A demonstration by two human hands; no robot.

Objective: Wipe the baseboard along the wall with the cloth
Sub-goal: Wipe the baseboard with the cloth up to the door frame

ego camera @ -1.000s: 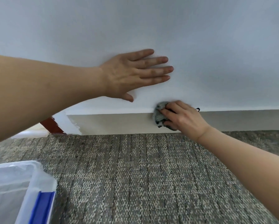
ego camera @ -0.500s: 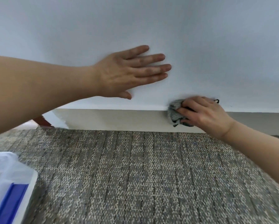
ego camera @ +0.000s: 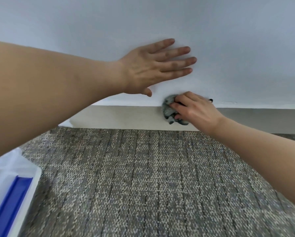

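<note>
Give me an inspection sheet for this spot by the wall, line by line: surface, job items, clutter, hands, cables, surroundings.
Surface: grey patterned carpet, running up to the baseboard.
Job's things: baseboard along the foot of the wall; crumpled grey cloth pressed against it.
Clutter: clear plastic bin with a blue part, lower left on the carpet.
Hands: left hand flat on the wall, fingers straight; right hand grips the cloth.
Cables: nothing seen.
Surroundings: plain pale wall.
</note>
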